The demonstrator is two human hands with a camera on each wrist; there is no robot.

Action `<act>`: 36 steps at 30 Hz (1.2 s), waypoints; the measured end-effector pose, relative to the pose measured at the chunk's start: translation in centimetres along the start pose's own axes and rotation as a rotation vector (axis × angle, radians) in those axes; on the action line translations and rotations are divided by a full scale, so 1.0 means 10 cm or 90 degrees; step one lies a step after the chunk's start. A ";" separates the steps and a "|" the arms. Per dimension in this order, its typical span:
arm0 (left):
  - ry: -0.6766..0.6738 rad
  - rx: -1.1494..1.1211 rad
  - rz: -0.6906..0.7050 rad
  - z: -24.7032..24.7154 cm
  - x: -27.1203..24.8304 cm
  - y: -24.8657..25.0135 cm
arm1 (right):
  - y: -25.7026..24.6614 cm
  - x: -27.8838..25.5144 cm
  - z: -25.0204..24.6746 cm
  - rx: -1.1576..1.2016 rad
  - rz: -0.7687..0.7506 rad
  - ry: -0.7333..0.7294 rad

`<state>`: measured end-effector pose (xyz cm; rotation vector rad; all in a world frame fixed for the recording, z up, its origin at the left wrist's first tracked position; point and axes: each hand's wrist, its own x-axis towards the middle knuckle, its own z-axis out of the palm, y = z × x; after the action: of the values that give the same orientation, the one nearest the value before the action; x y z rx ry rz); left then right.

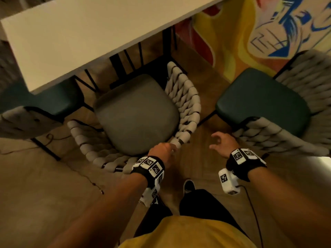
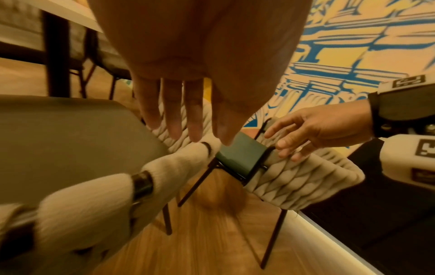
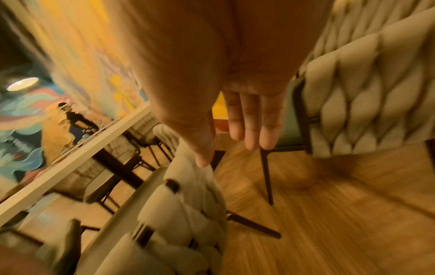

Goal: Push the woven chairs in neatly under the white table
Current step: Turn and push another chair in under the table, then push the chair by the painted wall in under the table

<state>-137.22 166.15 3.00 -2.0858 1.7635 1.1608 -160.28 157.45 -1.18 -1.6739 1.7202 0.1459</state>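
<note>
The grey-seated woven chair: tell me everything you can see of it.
The grey-seated woven chair has a rounded grey cushion, a curved back of thick cream braided rope on a dark frame, and thin dark legs. It stands on the wooden floor, angled, its front just under the white table. The left hand rests on its back rail.

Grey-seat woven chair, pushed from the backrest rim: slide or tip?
Grey-seat chair likely slides: thin metal legs on smooth wood floor. Left hand touches the rim high up, so some tipping is possible. The woven cord probably gives slightly.
</note>
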 end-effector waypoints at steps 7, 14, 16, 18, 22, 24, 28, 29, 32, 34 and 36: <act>-0.057 0.140 0.140 -0.03 0.22 1.01 | 1.11 -0.15 -0.68 0.091 0.066 0.094; -0.017 0.122 0.197 0.13 0.78 2.48 | 2.53 -0.16 -1.52 0.091 0.157 0.264; 0.015 0.120 0.245 0.26 0.95 2.97 | 2.94 -0.16 -1.76 0.113 0.216 0.299; 0.027 0.131 0.284 0.39 1.10 3.40 | 3.27 -0.14 -1.92 0.158 0.293 0.291; -0.003 0.216 0.350 0.64 1.38 4.03 | 3.64 -0.04 -2.12 0.312 0.349 0.274; -0.016 0.260 0.369 0.75 1.55 4.19 | 3.80 0.10 -2.11 0.401 0.334 0.275; -0.064 0.304 0.314 0.97 1.87 4.32 | 3.90 0.25 -2.11 0.432 0.334 0.289; -0.073 0.317 0.301 1.03 1.92 4.32 | 3.92 0.27 -2.10 0.443 0.354 0.279; -0.069 0.363 0.277 1.16 2.04 4.30 | 4.04 0.36 -1.98 0.561 0.436 0.175; -0.055 0.404 0.283 1.17 2.11 4.26 | 4.08 0.44 -1.89 0.643 0.473 0.130; -0.060 0.447 0.313 1.15 2.19 4.24 | 4.06 0.53 -1.82 0.652 0.481 0.137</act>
<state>-180.40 144.11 -4.60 -1.2183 2.2680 0.5587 -203.97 149.26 -6.62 -0.2828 1.9857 -0.5085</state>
